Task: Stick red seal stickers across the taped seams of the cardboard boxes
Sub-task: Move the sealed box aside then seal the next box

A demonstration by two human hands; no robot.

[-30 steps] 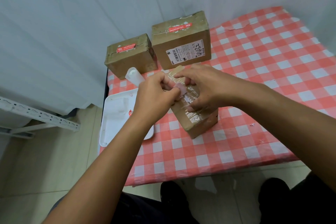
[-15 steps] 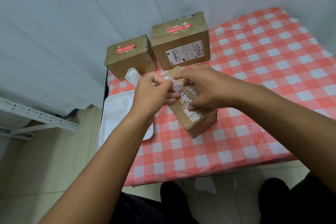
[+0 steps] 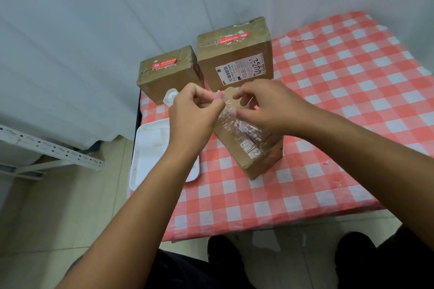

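A: Since a second ago both hands have lifted a little toward the far end of the near box (image 3: pixel 249 148), and the pink bit between them sits higher.

B: What does the left hand (image 3: pixel 195 110) hold?

A: Its fingers are curled, pinching something small and pinkish, likely a sticker (image 3: pixel 219 96), just above the box's far end. The right hand (image 3: pixel 270 105) has its thumb and forefinger drawn together by the same spot; whether it actually holds the sticker, I cannot tell.

B: How much is done?

A: The small far box (image 3: pixel 168 75) and the big labelled box (image 3: pixel 237 58) each carry a red seal, (image 3: pixel 165 63) and (image 3: pixel 233 38), on top. The near box, wrapped in clear tape (image 3: pixel 244 134), shows none yet, so I judge it the last one.

B: And beside it?

A: A white tray (image 3: pixel 150 148) on the checked tablecloth (image 3: pixel 340 101).
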